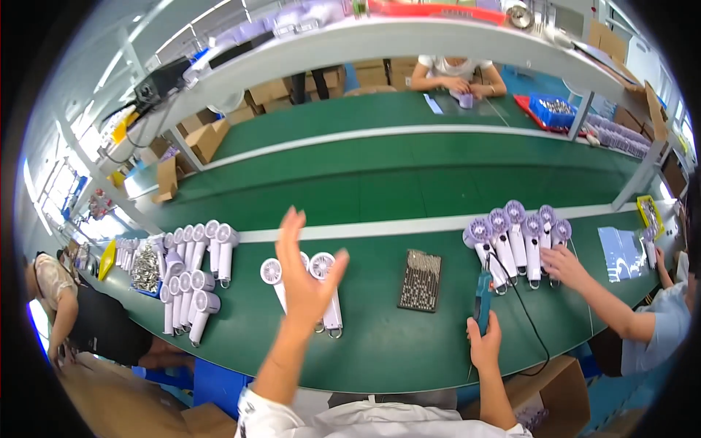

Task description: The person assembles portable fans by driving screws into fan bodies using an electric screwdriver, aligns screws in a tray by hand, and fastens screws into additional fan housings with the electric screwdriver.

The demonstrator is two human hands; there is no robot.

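My left hand (305,281) is raised over a few lilac handheld fans (271,272), its fingers spread and nothing in them. It partly hides these fans, which lie on the green table with their round heads at the far end. My right hand (485,344) is wrapped round a teal electric screwdriver (483,301) with a black cord. The tool's tip points away from me toward a group of lilac fans (515,237). Whether the tip touches a fan I cannot tell. Between my hands lies a dark tray of small screws (420,281).
A co-worker's hand (568,267) touches the right-hand fans from the right. More fans (195,303) and a blue bin of metal parts (147,269) are at the left. A shelf (409,45) spans the far side. A clear plastic bag (623,253) lies at the right.
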